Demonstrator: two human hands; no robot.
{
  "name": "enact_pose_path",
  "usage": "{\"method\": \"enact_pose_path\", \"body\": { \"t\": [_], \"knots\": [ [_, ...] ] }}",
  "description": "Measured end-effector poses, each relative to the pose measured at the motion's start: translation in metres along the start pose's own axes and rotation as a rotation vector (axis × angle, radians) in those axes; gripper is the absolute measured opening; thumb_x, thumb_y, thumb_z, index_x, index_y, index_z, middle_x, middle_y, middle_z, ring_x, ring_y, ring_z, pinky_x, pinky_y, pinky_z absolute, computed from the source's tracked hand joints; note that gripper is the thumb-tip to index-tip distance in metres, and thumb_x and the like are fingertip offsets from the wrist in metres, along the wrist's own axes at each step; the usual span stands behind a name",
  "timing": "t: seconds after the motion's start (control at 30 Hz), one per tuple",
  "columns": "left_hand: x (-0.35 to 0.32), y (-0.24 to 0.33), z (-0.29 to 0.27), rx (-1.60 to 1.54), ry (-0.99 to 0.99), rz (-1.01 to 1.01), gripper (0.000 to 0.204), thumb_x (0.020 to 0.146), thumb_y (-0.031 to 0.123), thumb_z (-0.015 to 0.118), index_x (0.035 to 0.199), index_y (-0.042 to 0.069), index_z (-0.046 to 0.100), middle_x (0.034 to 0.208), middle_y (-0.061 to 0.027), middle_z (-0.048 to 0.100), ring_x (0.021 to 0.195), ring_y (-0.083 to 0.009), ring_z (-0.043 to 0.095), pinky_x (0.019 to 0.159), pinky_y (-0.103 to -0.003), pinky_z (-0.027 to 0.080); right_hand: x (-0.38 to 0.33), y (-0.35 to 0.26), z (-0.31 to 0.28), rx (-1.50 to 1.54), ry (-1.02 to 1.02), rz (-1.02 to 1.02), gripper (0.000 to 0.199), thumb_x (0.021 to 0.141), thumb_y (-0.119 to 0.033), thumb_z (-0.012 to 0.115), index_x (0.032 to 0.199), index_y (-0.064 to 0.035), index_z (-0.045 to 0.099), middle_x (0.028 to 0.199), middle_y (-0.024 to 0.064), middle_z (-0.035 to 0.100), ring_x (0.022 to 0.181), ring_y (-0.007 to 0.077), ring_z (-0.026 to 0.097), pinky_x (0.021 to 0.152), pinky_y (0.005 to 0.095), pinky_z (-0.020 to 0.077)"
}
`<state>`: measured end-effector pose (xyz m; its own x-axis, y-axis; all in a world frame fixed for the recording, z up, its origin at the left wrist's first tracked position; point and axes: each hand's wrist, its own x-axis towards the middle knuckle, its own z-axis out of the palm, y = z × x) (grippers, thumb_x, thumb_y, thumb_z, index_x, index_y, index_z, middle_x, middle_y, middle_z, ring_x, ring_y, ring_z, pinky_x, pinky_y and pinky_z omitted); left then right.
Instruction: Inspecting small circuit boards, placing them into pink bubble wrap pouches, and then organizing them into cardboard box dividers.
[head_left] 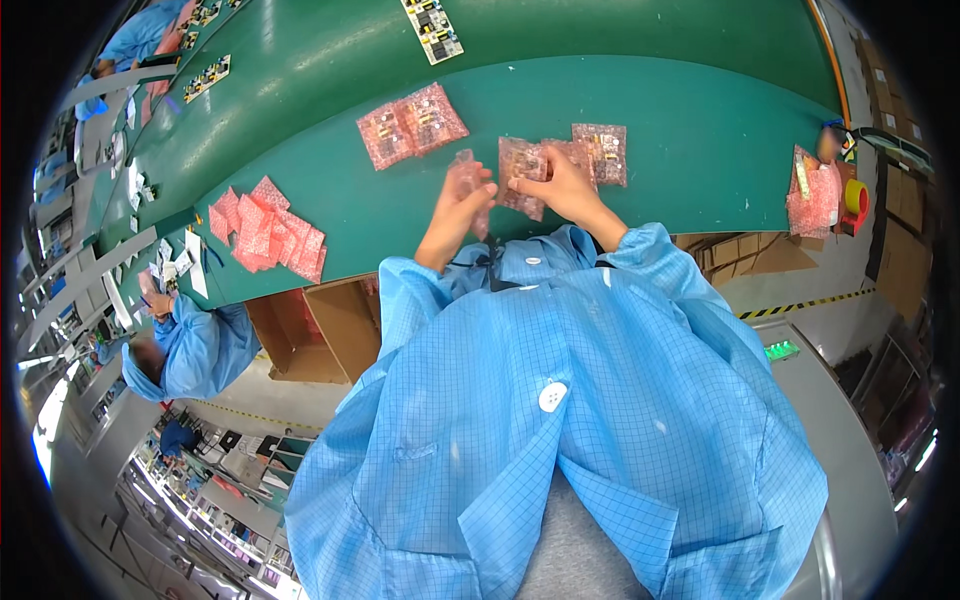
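My left hand [460,208] is closed around a pink bubble-wrap bag [466,178], held on edge just above the table's front part. Whether something lies inside that bag I cannot make out. To its right, my right hand [568,190] grips a bubble-wrap bag with a circuit board in it [520,160], thumb on top. Partly behind the right hand rest more bagged boards [605,152]. Two bagged circuit boards [412,124] lie side by side beyond my left hand.
Flat pink bubble bags [265,232] are heaped on the green table [400,215] at left. Bare circuit boards [433,30] sit on the green belt [330,60] beyond. A tape roll [855,196] stands far right. A co-worker [190,345] works at left, near an open carton [320,335].
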<state>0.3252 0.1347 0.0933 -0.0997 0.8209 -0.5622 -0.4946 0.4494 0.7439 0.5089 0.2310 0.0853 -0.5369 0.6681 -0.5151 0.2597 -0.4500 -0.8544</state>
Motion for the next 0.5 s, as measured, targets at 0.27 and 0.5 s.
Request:
{"method": "enact_pose_path", "body": {
  "t": [0.27, 0.5],
  "knots": [
    [0.017, -0.025, 0.023, 0.122, 0.013, 0.003, 0.06, 0.093, 0.02, 0.066, 0.14, 0.003, 0.033, 0.131, -0.0125, 0.051, 0.117, -0.0197, 0.054, 0.099, -0.035, 0.045, 0.01, 0.034, -0.008, -0.143, -0.076, -0.053, 0.048, 0.083, -0.025, 0.075, 0.117, 0.0003, 0.052, 0.093, 0.0057, 0.061, 0.083, 0.0143, 0.059, 0.074, 0.0282, 0.0511],
    [0.021, -0.013, 0.024, 0.289, -0.055, -0.052, 0.058, 0.084, 0.014, 0.076, 0.132, 0.002, 0.046, 0.119, -0.009, 0.062, 0.104, -0.0178, 0.061, 0.085, -0.032, 0.051, -0.017, 0.026, -0.031, 0.185, -0.216, 0.013, 0.036, 0.091, -0.008, 0.059, 0.126, -0.002, 0.054, 0.109, 0.0086, 0.063, 0.094, 0.0155, 0.063, 0.081, 0.0296, 0.052]
  ]
}}
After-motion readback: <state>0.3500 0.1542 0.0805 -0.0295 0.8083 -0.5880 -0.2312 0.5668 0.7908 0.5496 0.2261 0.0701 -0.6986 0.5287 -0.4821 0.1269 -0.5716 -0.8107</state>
